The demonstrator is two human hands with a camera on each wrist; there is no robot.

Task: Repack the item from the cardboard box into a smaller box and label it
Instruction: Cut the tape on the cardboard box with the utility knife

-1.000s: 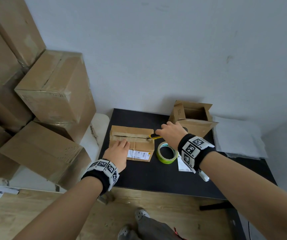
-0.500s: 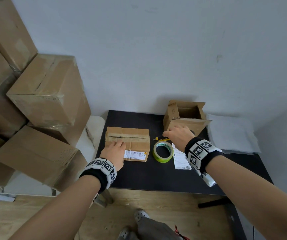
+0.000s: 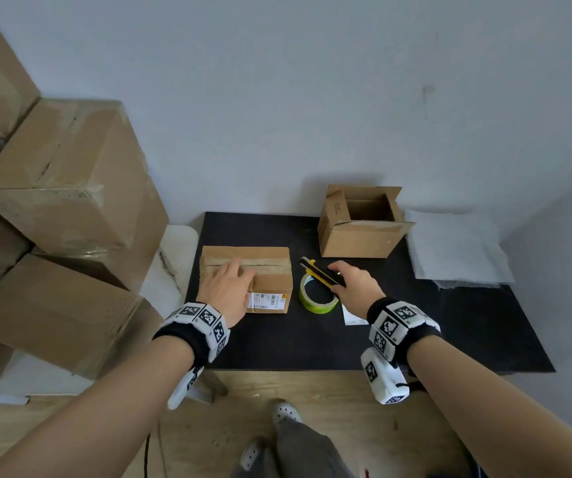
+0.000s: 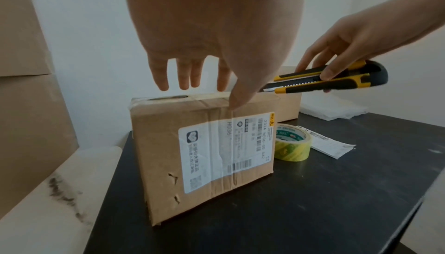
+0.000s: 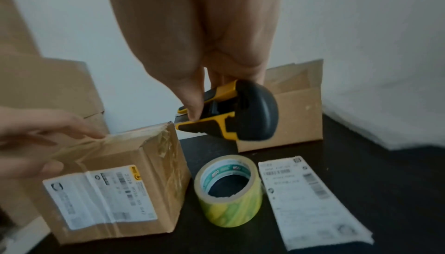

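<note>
A taped cardboard box [image 3: 272, 276] with a white shipping label [image 4: 226, 151] stands at the left of the black table [image 3: 467, 339]. My left hand [image 3: 239, 272] lies on its top with fingers straight, the thumb [image 4: 237, 102] touching the front top edge. My right hand [image 3: 338, 277] grips a yellow-and-black utility knife [image 3: 313, 270], held in the air just right of the box and above a green tape roll [image 3: 317, 300]. A loose paper label [image 5: 310, 199] lies on the table right of the roll. The smaller box [image 3: 357, 238] stands open at the back.
Large cardboard boxes [image 3: 70, 188] are stacked left of the table beside a white, stained surface [image 3: 170, 267]. White foam sheets [image 3: 457, 250] lie at the table's back right. The wall is close behind. My shoes [image 3: 286, 414] are below the front edge.
My right hand has taken the knife off the box's top seam, swung right, and now holds it raised above the tape roll. My left hand slid further onto the box top.
</note>
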